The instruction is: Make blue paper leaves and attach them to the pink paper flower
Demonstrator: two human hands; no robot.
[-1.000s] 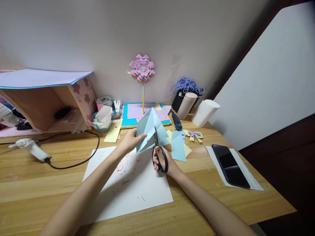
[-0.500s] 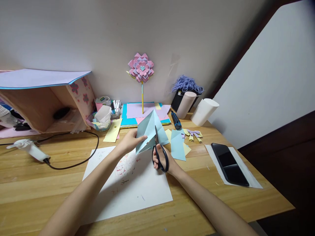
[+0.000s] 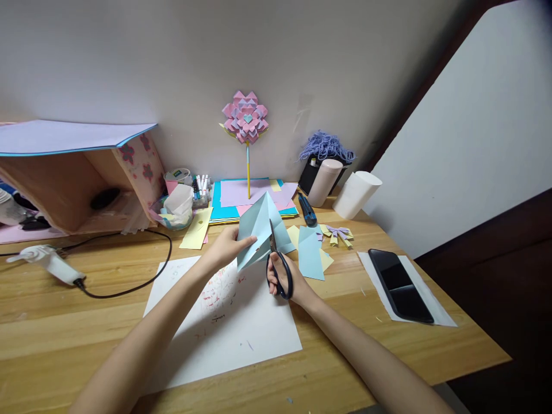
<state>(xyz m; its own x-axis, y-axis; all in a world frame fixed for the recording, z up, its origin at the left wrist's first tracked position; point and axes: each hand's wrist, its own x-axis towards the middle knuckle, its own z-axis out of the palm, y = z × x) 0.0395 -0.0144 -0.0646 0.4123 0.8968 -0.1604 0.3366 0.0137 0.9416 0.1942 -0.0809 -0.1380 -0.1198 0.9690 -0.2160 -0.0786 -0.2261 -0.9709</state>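
Observation:
A creased sheet of light blue paper (image 3: 253,223) is raised above the table, pinched at its left side by my left hand (image 3: 230,247). My right hand (image 3: 287,276) grips black-handled scissors (image 3: 285,280), their blades pointing up and away from me against the blue paper. How far the blades have cut into it is hard to see. Under both hands lies a white sheet (image 3: 241,339) with reddish marks. Just right of the scissors rest a loose light blue piece (image 3: 310,253) and a yellow scrap (image 3: 326,260).
A phone (image 3: 401,286) lies on white paper at the right. Behind are a blue cutter (image 3: 307,211), stacked coloured paper (image 3: 219,213) and a paper flower (image 3: 245,118) on a stalk. A glue gun (image 3: 52,264) with its cord and an open box (image 3: 77,178) occupy the left.
The scissors' handles have drawn slightly closer together. The whole view has shifted a little; both hands keep their hold on the paper and scissors.

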